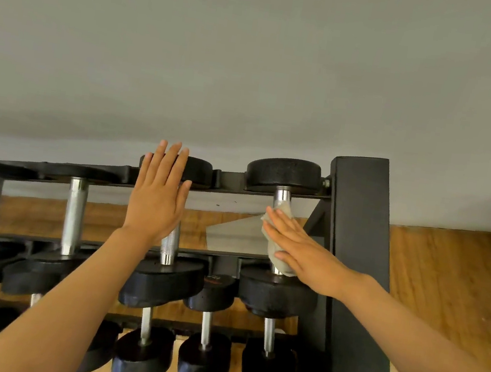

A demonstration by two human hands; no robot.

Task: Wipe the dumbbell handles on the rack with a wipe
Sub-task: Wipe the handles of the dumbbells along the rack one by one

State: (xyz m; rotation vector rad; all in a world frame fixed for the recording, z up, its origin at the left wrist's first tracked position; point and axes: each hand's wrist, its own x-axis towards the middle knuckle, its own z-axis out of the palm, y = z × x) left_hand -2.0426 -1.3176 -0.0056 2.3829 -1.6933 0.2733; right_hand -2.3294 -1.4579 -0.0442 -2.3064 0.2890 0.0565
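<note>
My right hand (301, 249), fingers straight, presses the wipe (276, 252) flat against the rightmost top-row dumbbell handle (281, 200), right of frame centre. My left hand (158, 196) lies open and flat over the neighbouring dumbbell (169, 244), holding nothing. I'd judge wrapping the crumpled, pale wipe round the knurled chrome bar and twisting would clean best. The rack (354, 247) is matte black steel.

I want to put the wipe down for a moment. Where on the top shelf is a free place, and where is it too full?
Free: the gap between the left hand's dumbbell handle and the handle under the wipe, where the right hand presses. Crowded: the lower shelf, heads side by side. Beyond the rack's end post lies bare wooden floor.
</note>
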